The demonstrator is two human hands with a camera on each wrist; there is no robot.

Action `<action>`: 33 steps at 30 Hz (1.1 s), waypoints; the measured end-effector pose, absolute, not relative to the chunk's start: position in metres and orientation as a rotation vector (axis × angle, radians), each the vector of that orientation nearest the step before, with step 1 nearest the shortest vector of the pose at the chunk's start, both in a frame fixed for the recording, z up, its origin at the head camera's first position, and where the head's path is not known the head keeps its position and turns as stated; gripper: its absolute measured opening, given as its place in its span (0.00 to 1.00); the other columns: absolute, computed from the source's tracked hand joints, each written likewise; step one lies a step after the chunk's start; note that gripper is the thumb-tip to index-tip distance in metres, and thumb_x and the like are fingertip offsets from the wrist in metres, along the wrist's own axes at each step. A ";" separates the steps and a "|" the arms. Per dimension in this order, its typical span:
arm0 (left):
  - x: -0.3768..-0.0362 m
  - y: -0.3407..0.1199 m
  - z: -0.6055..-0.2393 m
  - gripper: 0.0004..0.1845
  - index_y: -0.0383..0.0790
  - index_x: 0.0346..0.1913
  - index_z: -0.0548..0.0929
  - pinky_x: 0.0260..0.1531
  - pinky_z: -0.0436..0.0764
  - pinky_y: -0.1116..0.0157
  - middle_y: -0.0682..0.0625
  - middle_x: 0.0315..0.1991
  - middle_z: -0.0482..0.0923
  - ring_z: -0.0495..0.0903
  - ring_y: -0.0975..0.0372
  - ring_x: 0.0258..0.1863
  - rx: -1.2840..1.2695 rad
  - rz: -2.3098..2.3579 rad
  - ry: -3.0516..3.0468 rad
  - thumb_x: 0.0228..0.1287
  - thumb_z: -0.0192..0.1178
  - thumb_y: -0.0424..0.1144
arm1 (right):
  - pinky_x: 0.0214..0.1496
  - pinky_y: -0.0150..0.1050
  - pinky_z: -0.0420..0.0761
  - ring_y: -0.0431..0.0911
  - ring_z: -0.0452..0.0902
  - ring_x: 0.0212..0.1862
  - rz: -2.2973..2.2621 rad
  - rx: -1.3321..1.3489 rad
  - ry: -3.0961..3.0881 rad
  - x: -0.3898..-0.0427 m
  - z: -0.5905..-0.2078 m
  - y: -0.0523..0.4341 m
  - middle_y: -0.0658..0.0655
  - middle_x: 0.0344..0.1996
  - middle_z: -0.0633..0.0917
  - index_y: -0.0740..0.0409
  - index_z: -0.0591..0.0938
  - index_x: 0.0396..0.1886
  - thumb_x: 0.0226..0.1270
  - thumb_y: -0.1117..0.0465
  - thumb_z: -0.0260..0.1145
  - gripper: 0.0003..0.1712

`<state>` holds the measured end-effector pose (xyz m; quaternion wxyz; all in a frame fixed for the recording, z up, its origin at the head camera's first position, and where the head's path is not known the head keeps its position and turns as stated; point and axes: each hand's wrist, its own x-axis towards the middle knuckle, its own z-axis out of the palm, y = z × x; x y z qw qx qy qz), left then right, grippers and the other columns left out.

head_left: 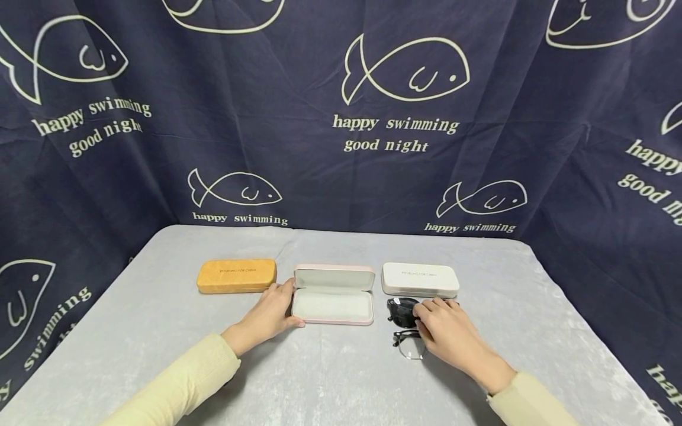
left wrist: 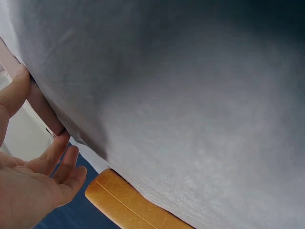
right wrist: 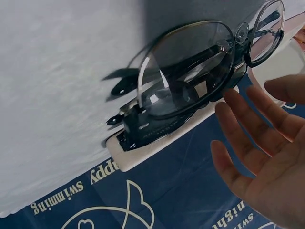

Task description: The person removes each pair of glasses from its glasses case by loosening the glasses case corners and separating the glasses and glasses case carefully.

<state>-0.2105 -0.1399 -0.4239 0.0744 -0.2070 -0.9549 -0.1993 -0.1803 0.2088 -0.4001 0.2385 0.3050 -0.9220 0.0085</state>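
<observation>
Before a navy fish-print curtain, on a grey-clothed bench, gripping a lid-raised pink oblong case leftmost in the left hand, with black dark-lensed sunglasses, stretched side-to-side rightward of it, just under the nearer, loosely spread, ungrasping right hand

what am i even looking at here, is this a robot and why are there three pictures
No robot: these are a person's two bare hands, the left grip and the right grip. The wide picture comes from a camera on the head, looking forward and down; the tilted close-ups come from cameras on the left and right wrists.

On the pale table lie a closed yellow case, an open pink case and a closed white case. In front of the white one are sunglasses and clear glasses.

The left grip holds the pink case at its left end. The right grip is at the eyewear, fingers spread, seemingly holding neither pair.
</observation>
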 end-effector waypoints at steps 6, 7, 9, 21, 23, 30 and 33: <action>-0.210 -0.139 -0.423 0.47 0.27 0.60 0.64 0.54 0.69 0.54 0.38 0.53 0.75 0.73 0.50 0.47 -0.622 -0.603 -2.872 0.38 0.73 0.47 | 0.36 0.40 0.69 0.44 0.72 0.32 0.066 0.829 -2.532 -0.187 -0.400 0.198 0.48 0.26 0.78 0.52 0.77 0.27 0.52 0.62 0.65 0.04; -0.210 -0.139 -0.423 0.47 0.27 0.60 0.64 0.54 0.69 0.54 0.38 0.53 0.75 0.72 0.50 0.47 -0.621 -0.603 -2.872 0.38 0.73 0.47 | 0.36 0.40 0.69 0.44 0.72 0.32 0.072 0.828 -2.532 -0.189 -0.400 0.197 0.47 0.26 0.78 0.52 0.77 0.27 0.53 0.62 0.64 0.04; -0.209 -0.139 -0.423 0.47 0.27 0.60 0.64 0.54 0.69 0.54 0.37 0.53 0.75 0.73 0.50 0.47 -0.618 -0.598 -2.873 0.38 0.73 0.47 | 0.35 0.40 0.69 0.44 0.72 0.32 0.076 0.828 -2.522 -0.192 -0.400 0.193 0.47 0.26 0.78 0.51 0.77 0.28 0.53 0.62 0.64 0.04; -0.209 -0.139 -0.423 0.47 0.27 0.61 0.63 0.54 0.69 0.54 0.38 0.54 0.75 0.73 0.50 0.48 -0.610 -0.608 -2.875 0.38 0.73 0.47 | 0.32 0.38 0.67 0.45 0.72 0.30 0.135 0.807 -2.505 -0.212 -0.396 0.175 0.47 0.24 0.78 0.53 0.76 0.30 0.55 0.63 0.62 0.04; -0.209 -0.139 -0.423 0.47 0.27 0.61 0.63 0.53 0.69 0.54 0.38 0.53 0.75 0.73 0.50 0.48 -0.608 -0.614 -2.874 0.38 0.73 0.47 | 0.32 0.38 0.68 0.45 0.73 0.31 0.154 0.804 -2.504 -0.216 -0.395 0.172 0.48 0.25 0.79 0.54 0.77 0.32 0.55 0.64 0.61 0.04; -0.209 -0.139 -0.423 0.47 0.27 0.60 0.63 0.53 0.70 0.54 0.38 0.53 0.75 0.72 0.50 0.48 -0.609 -0.621 -2.874 0.38 0.73 0.46 | 0.35 0.40 0.71 0.47 0.76 0.35 0.202 0.758 -2.511 -0.234 -0.389 0.163 0.52 0.31 0.83 0.55 0.78 0.37 0.60 0.61 0.58 0.07; -0.208 -0.139 -0.423 0.48 0.27 0.61 0.63 0.53 0.70 0.54 0.37 0.53 0.75 0.72 0.50 0.48 -0.606 -0.618 -2.879 0.38 0.73 0.47 | 0.36 0.41 0.72 0.47 0.77 0.37 0.218 0.749 -2.519 -0.240 -0.387 0.158 0.53 0.33 0.83 0.56 0.78 0.38 0.63 0.59 0.57 0.08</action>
